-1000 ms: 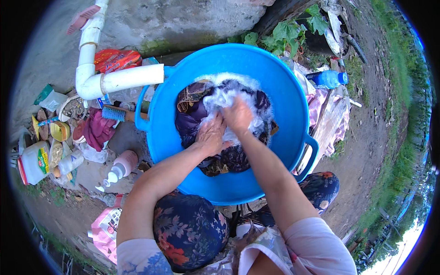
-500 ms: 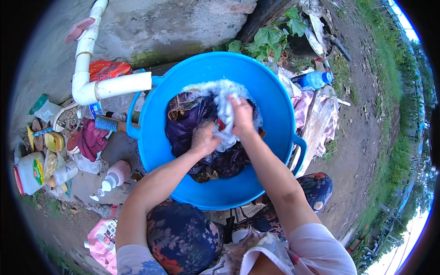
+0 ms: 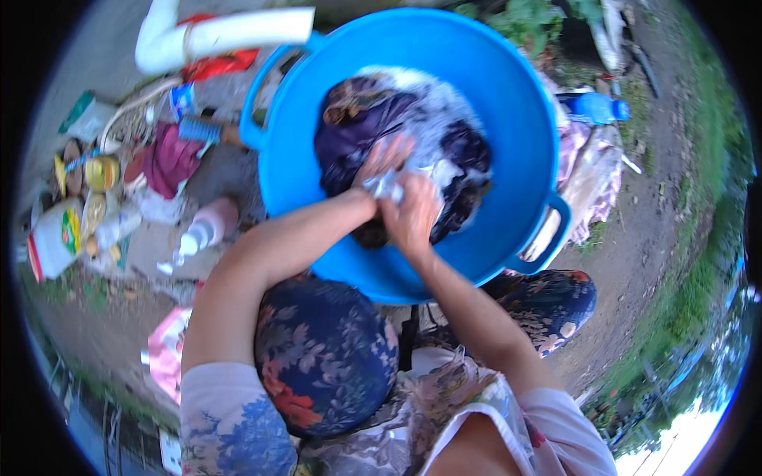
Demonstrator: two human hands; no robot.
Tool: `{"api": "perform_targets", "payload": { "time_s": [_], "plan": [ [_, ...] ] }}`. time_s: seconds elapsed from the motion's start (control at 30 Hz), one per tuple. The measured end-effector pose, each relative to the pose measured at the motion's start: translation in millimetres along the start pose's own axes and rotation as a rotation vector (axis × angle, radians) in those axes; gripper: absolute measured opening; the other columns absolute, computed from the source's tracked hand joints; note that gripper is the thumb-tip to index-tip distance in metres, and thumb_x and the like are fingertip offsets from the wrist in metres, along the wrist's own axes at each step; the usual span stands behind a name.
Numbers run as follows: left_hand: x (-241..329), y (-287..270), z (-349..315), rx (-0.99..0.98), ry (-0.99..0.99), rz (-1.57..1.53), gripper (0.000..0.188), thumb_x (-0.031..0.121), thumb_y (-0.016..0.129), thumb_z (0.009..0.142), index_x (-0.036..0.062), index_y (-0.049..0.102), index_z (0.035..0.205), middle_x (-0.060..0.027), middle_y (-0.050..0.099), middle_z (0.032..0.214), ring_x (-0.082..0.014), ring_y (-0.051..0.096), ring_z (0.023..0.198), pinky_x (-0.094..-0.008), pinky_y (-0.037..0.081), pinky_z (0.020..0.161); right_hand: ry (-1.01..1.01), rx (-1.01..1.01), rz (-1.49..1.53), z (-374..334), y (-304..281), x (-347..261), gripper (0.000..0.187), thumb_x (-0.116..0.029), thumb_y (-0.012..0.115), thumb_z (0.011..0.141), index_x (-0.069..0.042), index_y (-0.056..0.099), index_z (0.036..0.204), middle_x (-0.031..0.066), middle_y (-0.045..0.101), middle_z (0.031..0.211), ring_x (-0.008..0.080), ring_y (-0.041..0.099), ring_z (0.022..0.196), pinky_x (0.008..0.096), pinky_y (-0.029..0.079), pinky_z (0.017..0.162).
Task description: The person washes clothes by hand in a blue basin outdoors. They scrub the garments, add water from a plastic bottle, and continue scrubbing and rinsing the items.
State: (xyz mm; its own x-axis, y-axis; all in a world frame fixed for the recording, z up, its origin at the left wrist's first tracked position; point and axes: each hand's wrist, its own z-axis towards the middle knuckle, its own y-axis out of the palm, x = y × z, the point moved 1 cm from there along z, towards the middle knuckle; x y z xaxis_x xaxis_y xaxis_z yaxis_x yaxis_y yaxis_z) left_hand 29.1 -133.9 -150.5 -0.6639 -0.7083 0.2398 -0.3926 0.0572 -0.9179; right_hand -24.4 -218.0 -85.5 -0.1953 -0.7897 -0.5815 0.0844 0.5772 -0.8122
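Observation:
A round blue tub [image 3: 520,166] holds foamy water with dark purple clothing [image 3: 337,151] soaking in it. Over the clothing, my right hand [image 3: 413,214] is closed round a wet white cloth [image 3: 385,186] and presses it against my left wrist and the heel of that hand. My left hand [image 3: 385,153] lies with its fingers stretched out toward the suds [image 3: 444,111]. Part of the cloth is hidden under my right fingers, and its exact kind cannot be made out.
At the upper left a white pipe [image 3: 246,36] ends beside the tub's rim. A blue-bristled brush [image 3: 200,129], a maroon cloth [image 3: 171,163], a pink bottle [image 3: 213,224] and a white jug [image 3: 55,242] lie left. A blue bottle [image 3: 595,108] lies right of the tub.
My left hand has let its fingers straighten, and the white cloth has moved from between both hands to my left wrist under my right hand. The tub appears higher in view.

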Motion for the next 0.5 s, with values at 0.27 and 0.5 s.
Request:
{"api": "perform_targets", "payload": {
  "time_s": [0.27, 0.5],
  "plan": [
    [-5, -23, 6, -0.003, -0.024, -0.277, 0.082, 0.056, 0.062, 0.078, -0.0048, 0.048, 0.13, -0.0185, 0.018, 0.152, -0.0335, 0.016, 0.14, -0.0461, 0.012, 0.114, 0.159, 0.024, 0.045, 100, -16, 78, 0.027, -0.016, 0.07, 0.073, -0.004, 0.063, 0.096, 0.0221, 0.063, 0.103, 0.0388, 0.061, 0.093, 0.044, 0.048, 0.08],
    [-7, -4, 13, -0.079, -0.043, -0.247, 0.065, 0.038, 0.058, 0.083, 0.0003, 0.045, 0.134, -0.0193, 0.03, 0.146, -0.0323, 0.019, 0.139, -0.0443, 0.01, 0.113, -0.013, 0.05, -0.065, 60, 4, 35, 0.02, -0.011, 0.07, 0.071, -0.009, 0.062, 0.09, 0.0171, 0.06, 0.104, 0.0386, 0.056, 0.089, 0.0468, 0.046, 0.079]
  ]
}}
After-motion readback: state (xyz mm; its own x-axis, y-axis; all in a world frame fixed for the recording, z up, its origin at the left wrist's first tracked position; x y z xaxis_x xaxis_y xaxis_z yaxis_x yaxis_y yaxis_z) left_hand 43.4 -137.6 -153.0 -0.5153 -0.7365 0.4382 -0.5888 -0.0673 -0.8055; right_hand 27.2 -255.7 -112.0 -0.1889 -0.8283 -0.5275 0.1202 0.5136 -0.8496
